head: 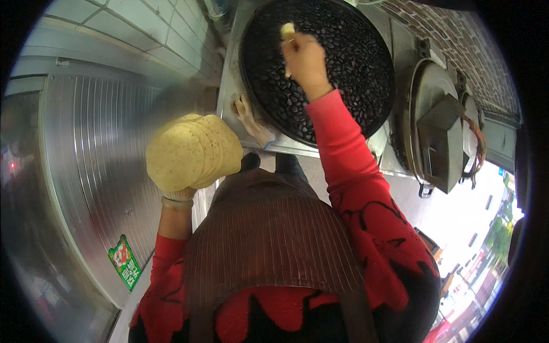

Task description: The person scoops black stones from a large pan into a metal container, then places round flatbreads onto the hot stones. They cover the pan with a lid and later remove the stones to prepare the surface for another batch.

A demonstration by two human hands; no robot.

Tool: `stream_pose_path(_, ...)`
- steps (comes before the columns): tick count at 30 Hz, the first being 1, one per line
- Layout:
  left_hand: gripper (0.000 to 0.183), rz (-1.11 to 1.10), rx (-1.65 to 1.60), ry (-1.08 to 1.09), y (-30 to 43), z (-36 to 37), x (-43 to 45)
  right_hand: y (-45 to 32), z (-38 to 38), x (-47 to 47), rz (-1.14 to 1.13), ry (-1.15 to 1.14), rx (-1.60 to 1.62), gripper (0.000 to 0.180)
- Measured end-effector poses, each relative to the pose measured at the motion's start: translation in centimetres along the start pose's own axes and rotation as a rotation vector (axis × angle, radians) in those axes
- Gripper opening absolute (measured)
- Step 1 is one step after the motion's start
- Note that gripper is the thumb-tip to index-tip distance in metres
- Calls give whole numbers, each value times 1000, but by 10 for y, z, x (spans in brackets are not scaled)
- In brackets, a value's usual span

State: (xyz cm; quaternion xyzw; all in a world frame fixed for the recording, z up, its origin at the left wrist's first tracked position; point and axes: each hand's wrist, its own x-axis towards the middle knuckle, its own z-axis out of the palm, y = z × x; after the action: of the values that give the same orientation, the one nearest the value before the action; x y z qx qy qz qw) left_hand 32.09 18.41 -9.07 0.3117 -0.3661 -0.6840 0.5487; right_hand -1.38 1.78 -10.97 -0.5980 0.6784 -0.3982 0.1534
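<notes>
My left hand [182, 194], in a pale knit glove, carries several thin round flatbreads [176, 156] fanned in an overlapping stack. The breads are pale yellow with brown specks, and they hide most of that hand. Over a wide black pan [391, 92] filled with small dark stones [274, 92], my bare right hand [305, 60] pinches a pale yellow piece [288, 30]. Its ends show on both sides of the fingers; motion blur hides what it is. Whether it touches the stones, I cannot tell.
A crumpled light work glove [253, 122] with a blue edge lies by the pan's near left rim. To the right stands a round lidded metal cooker [433, 81] with an angular metal piece [441, 141] on top. A ribbed metal panel [116, 128] bounds the left side.
</notes>
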Motion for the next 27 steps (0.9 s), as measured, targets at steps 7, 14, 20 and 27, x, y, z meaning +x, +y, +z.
stream_pose_path(7, 62, -64, 261, 111, 10, 2, 4, 39, 65, -4, 112, -225, -47, 24)
stream_pose_path(14, 62, -110, 672, 40, 1, 6, 36, 61, 93, -10, -127, -355, -205, 33)
stream_pose_path(20, 62, -156, 716, -7, 1, 16, 54, 74, 98, -3, -150, -396, -230, 29)
stream_pose_path(27, 62, -141, 726, -44, 4, 22, 61, 78, 79, -3, -270, -453, -222, 29)
